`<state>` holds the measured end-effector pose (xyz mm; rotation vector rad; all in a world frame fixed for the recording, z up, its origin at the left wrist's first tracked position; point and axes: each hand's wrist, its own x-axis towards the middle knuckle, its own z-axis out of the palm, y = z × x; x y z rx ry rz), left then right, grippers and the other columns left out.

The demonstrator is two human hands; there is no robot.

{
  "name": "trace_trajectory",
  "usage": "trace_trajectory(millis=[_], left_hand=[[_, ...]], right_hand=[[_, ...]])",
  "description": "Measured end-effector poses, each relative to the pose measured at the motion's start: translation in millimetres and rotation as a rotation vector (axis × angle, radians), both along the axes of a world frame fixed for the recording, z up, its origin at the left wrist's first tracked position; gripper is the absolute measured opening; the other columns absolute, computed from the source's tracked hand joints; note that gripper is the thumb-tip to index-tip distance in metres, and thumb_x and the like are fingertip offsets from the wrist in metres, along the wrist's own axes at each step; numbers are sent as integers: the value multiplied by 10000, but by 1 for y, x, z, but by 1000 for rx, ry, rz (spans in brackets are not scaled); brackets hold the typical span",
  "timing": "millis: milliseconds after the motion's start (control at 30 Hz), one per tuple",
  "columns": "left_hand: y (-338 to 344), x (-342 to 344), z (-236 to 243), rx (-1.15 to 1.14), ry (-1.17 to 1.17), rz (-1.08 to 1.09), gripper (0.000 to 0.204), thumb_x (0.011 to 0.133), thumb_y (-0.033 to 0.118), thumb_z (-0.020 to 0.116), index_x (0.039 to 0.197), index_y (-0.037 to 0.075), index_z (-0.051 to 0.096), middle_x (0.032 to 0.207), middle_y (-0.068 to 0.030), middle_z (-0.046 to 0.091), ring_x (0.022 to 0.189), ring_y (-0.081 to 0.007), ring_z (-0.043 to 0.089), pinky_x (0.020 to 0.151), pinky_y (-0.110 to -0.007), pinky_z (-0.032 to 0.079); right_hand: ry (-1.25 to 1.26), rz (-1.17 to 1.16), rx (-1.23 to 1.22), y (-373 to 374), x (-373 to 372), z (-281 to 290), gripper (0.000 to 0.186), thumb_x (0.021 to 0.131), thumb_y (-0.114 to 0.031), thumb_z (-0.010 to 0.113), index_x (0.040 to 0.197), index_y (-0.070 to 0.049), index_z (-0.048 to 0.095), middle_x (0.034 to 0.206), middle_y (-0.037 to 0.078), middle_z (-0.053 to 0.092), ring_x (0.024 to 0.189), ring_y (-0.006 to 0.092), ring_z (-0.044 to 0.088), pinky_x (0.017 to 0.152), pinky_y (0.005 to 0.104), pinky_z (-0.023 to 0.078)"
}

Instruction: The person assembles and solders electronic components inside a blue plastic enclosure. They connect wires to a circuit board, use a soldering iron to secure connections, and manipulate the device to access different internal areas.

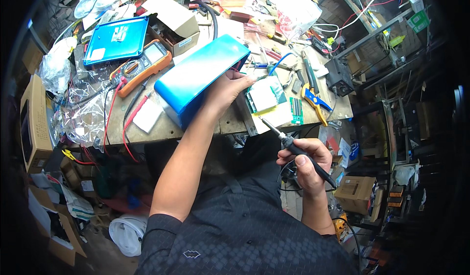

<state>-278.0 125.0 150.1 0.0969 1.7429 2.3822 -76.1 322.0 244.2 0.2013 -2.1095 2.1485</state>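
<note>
My right hand point(314, 181) grips the black handle of a soldering iron point(290, 144), its bare tip pointing up and left toward the bench edge. A blue box-shaped housing point(203, 68) stands tilted on the bench, its open side facing right, with red wires showing at the opening. My left hand point(226, 93) reaches across the front of the housing to that opening. Its thumb and fingers are pinched together; what they hold is too small to make out. Just right of the fingertips lies a green circuit board point(280, 95) partly covered by a white block point(263, 97).
An orange multimeter point(142, 67) with red and black leads lies left of the housing, near a blue lid point(117, 39). Yellow-and-blue pliers point(317, 103) and a small green board point(296, 110) lie to the right. Cardboard boxes point(355, 194) stand below bench height.
</note>
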Motion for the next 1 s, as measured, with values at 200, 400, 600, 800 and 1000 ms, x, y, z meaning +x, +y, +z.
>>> trace_trajectory(millis=[200, 400, 600, 800, 1000], left_hand=[[1, -5, 13, -163, 4, -62, 354, 807, 299, 905, 892, -9, 751, 874, -80, 750, 795, -141, 682, 779, -269, 516], [2, -9, 21, -364, 34, -55, 305, 795, 278, 859, 846, -4, 755, 812, -84, 741, 754, -148, 672, 734, -285, 515], [3, -9, 16, -225, 52, -78, 269, 780, 256, 860, 826, 13, 755, 803, -72, 745, 736, -146, 668, 717, -285, 512], [9, -21, 0, -313, 47, -82, 269, 781, 266, 862, 827, 25, 753, 774, -41, 719, 706, -117, 629, 700, -269, 485], [3, -10, 10, -169, 32, -94, 262, 878, 295, 787, 858, 36, 753, 792, 7, 698, 719, -73, 595, 692, -255, 456]], right_hand=[[-14, -19, 19, -15, -2, 9, 300, 982, -59, 661, 1246, 81, 635, 1060, 217, 747, 958, 265, 769, 853, 389, 648], [-14, -47, 107, -31, -1, 15, 291, 984, -72, 673, 1235, 74, 649, 1057, 203, 753, 947, 243, 769, 862, 370, 641], [-10, -74, 132, -35, -2, 13, 292, 989, -83, 662, 1231, 79, 643, 1034, 202, 748, 927, 257, 770, 835, 383, 648], [-21, -87, 107, -40, -5, 13, 281, 981, -52, 663, 1231, 77, 655, 1038, 176, 750, 951, 230, 767, 859, 356, 641], [-43, -159, 257, -47, -11, 14, 276, 960, -23, 673, 1218, 73, 673, 999, 167, 768, 901, 187, 767, 821, 314, 635]])
